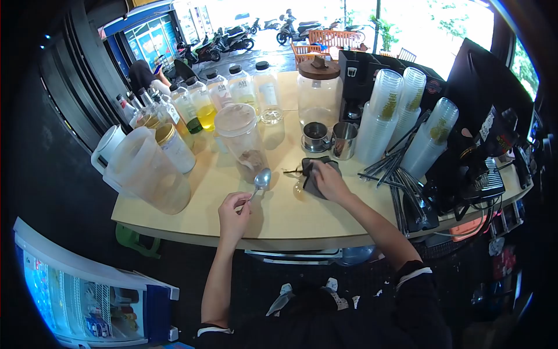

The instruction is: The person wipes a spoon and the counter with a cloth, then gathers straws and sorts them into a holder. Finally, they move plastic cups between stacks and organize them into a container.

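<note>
Silver metal spoon [263, 178], bowl uppermost and handle slanting down, just in front of the base of a tall, translucent, lidded plastic canister [239, 138], contact with it not discernible; pinched by the handle between thumb and fingertips of the left hand [234, 212]. Right of the canister, a dark, folded cloth [315, 187] on the pale wood-topped table [203, 220], beneath the bent fingers of the right hand [328, 180]; impossible to tell whether gripping the fabric or merely resting on it. Beyond the cloth, to the canister's right, two shiny cylindrical metal cups [344, 141]; behind these, a clear glass jar [319, 96] with a brown wooden lid. Farther right of the canister, stacks of clear plastic cups [376, 131] and a bundle of thin, dark straws [392, 170]. Left of the canister, a large translucent plastic pitcher [152, 171] and a white, yellow-lidded tub [179, 152]; behind it, a row of clear, black-capped bottles [219, 92].
</note>
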`<action>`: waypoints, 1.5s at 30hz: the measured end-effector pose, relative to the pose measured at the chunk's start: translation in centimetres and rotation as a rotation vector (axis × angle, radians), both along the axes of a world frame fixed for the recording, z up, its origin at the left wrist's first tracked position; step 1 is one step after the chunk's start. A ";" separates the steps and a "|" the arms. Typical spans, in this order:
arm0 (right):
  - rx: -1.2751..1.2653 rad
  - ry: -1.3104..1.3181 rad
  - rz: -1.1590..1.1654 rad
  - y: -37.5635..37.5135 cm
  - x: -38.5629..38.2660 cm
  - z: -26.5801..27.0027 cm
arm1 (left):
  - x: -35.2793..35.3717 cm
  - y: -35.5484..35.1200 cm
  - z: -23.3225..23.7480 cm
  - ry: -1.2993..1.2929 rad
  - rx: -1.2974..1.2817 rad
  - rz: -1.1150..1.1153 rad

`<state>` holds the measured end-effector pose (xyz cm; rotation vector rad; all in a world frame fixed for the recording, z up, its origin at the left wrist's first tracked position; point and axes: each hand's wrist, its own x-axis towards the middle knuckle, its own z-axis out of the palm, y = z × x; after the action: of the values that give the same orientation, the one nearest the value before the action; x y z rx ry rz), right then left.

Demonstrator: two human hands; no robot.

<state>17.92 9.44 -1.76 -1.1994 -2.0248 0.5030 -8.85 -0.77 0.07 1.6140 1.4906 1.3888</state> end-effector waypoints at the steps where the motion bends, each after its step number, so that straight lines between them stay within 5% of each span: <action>1: 0.000 -0.002 0.003 0.3 -0.4 0.1 | -0.2 -0.1 0.0 -0.013 0.001 0.003; 3: -0.093 0.210 -0.136 1.1 -1.2 -0.1 | -0.5 -0.3 -0.1 -0.028 0.002 0.008; 9: -0.072 0.235 -0.045 2.8 -4.4 -0.6 | -0.6 -0.6 0.3 -0.051 -0.012 0.009; 15: -0.045 -0.119 0.387 0.7 -5.3 -0.2 | -0.6 -0.6 0.1 -0.020 0.016 0.006; 17: 0.228 -0.325 0.482 0.2 -4.0 -0.6 | -0.4 -0.4 0.1 0.012 0.016 0.008; 19: 0.157 -0.397 0.474 0.8 -2.0 -0.4 | -0.1 -0.1 0.0 0.033 0.016 0.019; 21: 0.115 -0.414 0.169 0.9 -0.2 -0.7 | 0.4 -0.1 0.0 0.055 0.016 0.024; 28: 0.001 -0.404 -0.221 -3.8 -1.1 -2.5 | 0.5 -0.8 0.1 0.061 0.070 0.004; 31: 0.048 -0.465 -0.150 -5.2 -4.5 -1.9 | 0.4 -0.6 0.3 0.055 0.082 -0.007; 38: 0.199 -0.392 0.403 -4.8 -4.8 -0.8 | 2.1 0.6 1.1 0.158 0.151 -0.058; 45: 0.134 -0.440 -0.018 0.3 -4.6 -1.3 | 3.4 1.8 -0.2 0.143 0.135 -0.097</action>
<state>13.31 9.72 -3.02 -1.3293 -2.3662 0.0923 -5.45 1.03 -0.09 1.8787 1.4026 1.3708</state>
